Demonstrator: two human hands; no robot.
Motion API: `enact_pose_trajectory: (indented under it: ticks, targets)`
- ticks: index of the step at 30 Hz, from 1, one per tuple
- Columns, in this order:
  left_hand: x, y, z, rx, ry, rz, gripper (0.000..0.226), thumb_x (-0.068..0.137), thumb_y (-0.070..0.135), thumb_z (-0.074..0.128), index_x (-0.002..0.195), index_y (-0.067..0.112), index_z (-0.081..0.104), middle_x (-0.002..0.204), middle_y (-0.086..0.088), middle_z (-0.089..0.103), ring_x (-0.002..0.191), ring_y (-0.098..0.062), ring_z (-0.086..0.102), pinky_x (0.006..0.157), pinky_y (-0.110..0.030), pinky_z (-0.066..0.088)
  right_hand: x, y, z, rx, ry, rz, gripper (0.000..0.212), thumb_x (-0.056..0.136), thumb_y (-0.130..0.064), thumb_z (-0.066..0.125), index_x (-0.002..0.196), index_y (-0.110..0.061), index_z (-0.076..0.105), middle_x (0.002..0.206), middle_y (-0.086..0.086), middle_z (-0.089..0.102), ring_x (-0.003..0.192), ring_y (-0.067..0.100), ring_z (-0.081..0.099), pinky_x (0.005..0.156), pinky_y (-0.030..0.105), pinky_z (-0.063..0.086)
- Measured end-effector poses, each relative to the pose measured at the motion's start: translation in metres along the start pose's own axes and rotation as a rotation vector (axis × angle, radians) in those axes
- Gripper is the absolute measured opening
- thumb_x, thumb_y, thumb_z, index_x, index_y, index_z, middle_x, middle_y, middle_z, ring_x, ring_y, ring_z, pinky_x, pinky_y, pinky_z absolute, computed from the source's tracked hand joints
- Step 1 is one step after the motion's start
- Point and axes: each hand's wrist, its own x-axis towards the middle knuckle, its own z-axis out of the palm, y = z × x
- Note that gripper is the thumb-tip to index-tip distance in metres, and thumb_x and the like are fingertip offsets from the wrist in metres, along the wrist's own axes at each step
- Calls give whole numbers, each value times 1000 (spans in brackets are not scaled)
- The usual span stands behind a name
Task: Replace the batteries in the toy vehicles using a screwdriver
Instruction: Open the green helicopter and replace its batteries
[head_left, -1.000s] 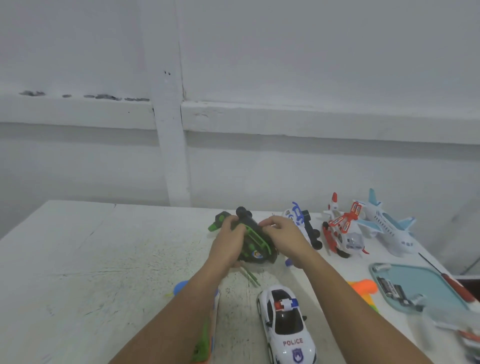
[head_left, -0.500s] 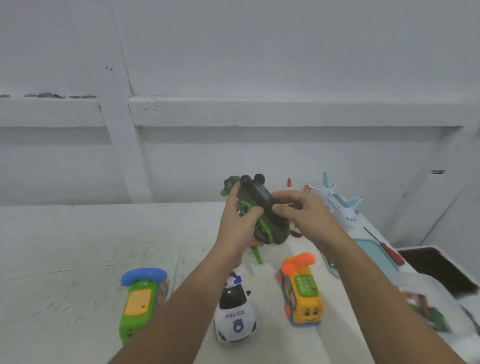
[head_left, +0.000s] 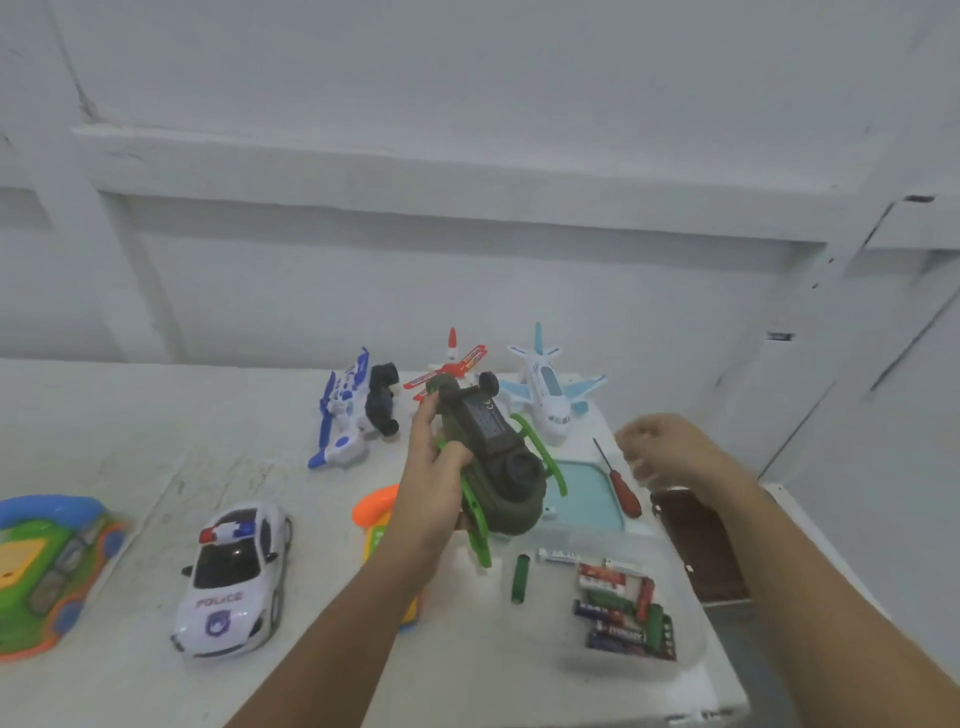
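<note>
My left hand (head_left: 431, 493) grips a dark green toy helicopter (head_left: 498, 457), held upside down above the table with its battery cover facing up and its green skids sticking out. My right hand (head_left: 670, 447) is off the toy, out to the right and blurred, with loosely curled fingers that hold nothing. It hovers just right of a red-handled screwdriver (head_left: 621, 486), which lies beside a teal tray (head_left: 587, 499). Several loose batteries (head_left: 623, 608) lie at the table's right front, with a green cylinder (head_left: 519, 577) beside them.
A white police car (head_left: 234, 571) and a green-and-orange toy (head_left: 47, 566) sit at the left. An orange-and-yellow toy (head_left: 379, 514) is partly hidden under my left arm. A blue-white toy (head_left: 343, 410), a red helicopter (head_left: 452, 364) and a white plane (head_left: 550, 395) stand at the back. The table's right edge runs close by the batteries.
My right hand has let go of the green helicopter and moved right toward the screwdriver. My left hand keeps the toy, now turned underside up. The view has shifted right and down.
</note>
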Motion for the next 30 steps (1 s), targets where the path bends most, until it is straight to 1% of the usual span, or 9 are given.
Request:
enact_pose_trajectory:
  ticks: [3,7,11,14,17,19,22,26,30]
  targets:
    - [-7,-8,10,14,38,7,49,105,19,37,139,55,34,127,11,63,87,2,70,61,-26,57,16,34,10,-386,-29,100,27,93,-32,58,93,-5,62,93,12,66,78,25,64,65,33,56]
    - [-12,-14,14,22,53,51,42,105,29,41,140,52,35,133,2,62,110,-9,66,73,-22,59,22,51,27,-294,-72,178,39,95,-38,53,76,-5,62,79,14,68,69,26,68,49,28,55]
    - [-16,-20,14,27,55,111,42,102,33,45,138,53,37,134,1,61,119,-14,62,99,-45,52,25,58,36,-240,-14,167,52,99,-46,46,72,-4,61,84,20,71,73,33,71,62,35,58]
    - [-19,-19,14,14,50,143,41,97,35,49,133,55,40,131,4,64,114,-13,65,96,-47,54,26,57,30,-244,5,159,44,102,-38,39,111,0,58,99,19,66,80,32,68,67,35,58]
    - [-21,-19,11,14,40,162,44,91,36,55,128,56,42,132,7,62,109,-12,68,90,-45,58,22,43,9,21,155,177,46,96,-43,54,93,2,59,78,16,66,67,31,70,50,33,57]
    - [-22,-21,8,9,31,170,48,89,35,58,130,55,43,134,7,61,108,-12,68,87,-43,59,16,30,-9,115,299,70,39,91,-40,63,84,-2,60,74,14,69,62,30,69,62,41,60]
    - [-22,-24,4,4,22,179,49,91,31,61,130,56,44,138,5,58,109,-11,68,83,-37,60,-1,0,-30,333,467,-232,5,90,-16,59,93,-12,61,90,14,68,74,27,67,69,43,60]
    - [-21,-26,1,-2,8,196,54,82,39,63,130,58,46,141,4,56,116,-15,64,87,-42,59,-44,-51,-41,678,450,-603,25,92,-2,47,89,-24,59,81,4,63,85,27,72,63,36,59]
    - [-22,-30,-2,-6,-11,232,55,82,38,64,131,57,47,140,3,55,125,-19,58,92,-46,57,-86,-82,-24,627,410,-913,32,91,3,42,92,-26,56,72,-9,52,73,23,72,65,31,59]
